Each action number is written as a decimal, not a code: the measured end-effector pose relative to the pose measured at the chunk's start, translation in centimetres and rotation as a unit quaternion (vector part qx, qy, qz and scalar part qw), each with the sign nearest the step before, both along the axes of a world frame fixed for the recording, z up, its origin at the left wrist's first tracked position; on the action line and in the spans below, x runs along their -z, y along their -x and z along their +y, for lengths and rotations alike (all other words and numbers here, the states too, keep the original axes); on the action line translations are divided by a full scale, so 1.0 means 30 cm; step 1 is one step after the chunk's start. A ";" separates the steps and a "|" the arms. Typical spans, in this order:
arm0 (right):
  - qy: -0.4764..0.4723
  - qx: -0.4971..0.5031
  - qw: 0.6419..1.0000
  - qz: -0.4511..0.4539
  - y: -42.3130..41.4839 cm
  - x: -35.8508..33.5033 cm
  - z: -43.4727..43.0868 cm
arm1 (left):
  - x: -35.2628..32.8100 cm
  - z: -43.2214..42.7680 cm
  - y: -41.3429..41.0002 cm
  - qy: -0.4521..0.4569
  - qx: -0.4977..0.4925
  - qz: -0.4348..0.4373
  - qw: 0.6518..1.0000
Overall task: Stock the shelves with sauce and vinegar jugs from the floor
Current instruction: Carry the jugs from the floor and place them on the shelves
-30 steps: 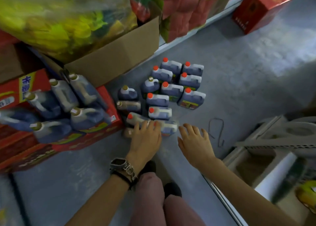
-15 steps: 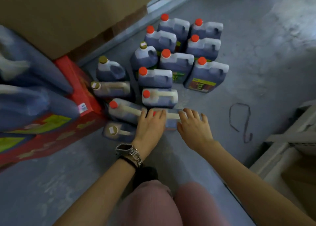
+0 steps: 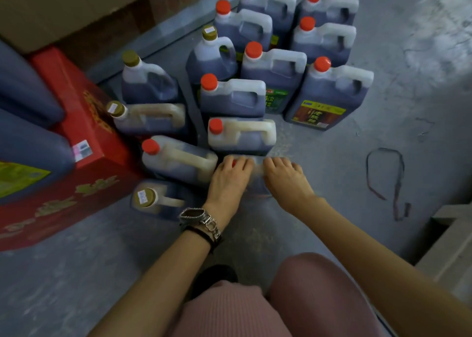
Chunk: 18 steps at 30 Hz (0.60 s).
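L hand and R hand both held the nearest jug, fingers bent over its top edge. L was at the cap end w/ a bit of red cap showing btwn the fingers, R at the other end. That jug sat on the grey floor right in front of the knees. It was mostly hidden by the hands and blurred, so the label couldn't be read.

Just beside L hand lay a tilted red-cap jug, its handle end close to the fingers. Nearer the camera was a gold-cap jug. Directly behind the held one stood a pale-topped jug, then a tight cluster of upright dark jugs, mostly red caps, w/ a labelled jug at the R edge.

A red carton sat at L, touching the group, w/ dark jugs on top lying on their sides. A cardboard box was behind it. A watch and a black band were on the L wrist. A black strap loop lay on the floor to the R, well apart from the jugs. A pale ledge was at far R.
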State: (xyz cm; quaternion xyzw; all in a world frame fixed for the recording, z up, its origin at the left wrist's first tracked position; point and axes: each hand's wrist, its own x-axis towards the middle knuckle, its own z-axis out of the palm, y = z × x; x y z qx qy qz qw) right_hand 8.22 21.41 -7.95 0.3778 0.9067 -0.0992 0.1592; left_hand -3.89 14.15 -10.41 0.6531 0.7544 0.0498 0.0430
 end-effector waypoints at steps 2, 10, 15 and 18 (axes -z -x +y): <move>-0.001 -0.004 1.000 0.025 0.011 0.021 0.016 | 0.025 0.012 -0.001 -0.019 0.002 0.010 1.000; 0.059 0.015 0.992 0.113 0.006 0.031 0.070 | 0.062 0.003 -0.010 -0.062 0.000 0.036 0.997; 0.085 0.040 0.981 0.167 -0.013 0.039 0.061 | 0.060 -0.009 -0.007 -0.091 0.013 0.034 0.995; 0.078 0.060 0.978 0.185 -0.027 0.044 0.058 | 0.062 -0.025 -0.010 -0.098 0.019 0.038 0.994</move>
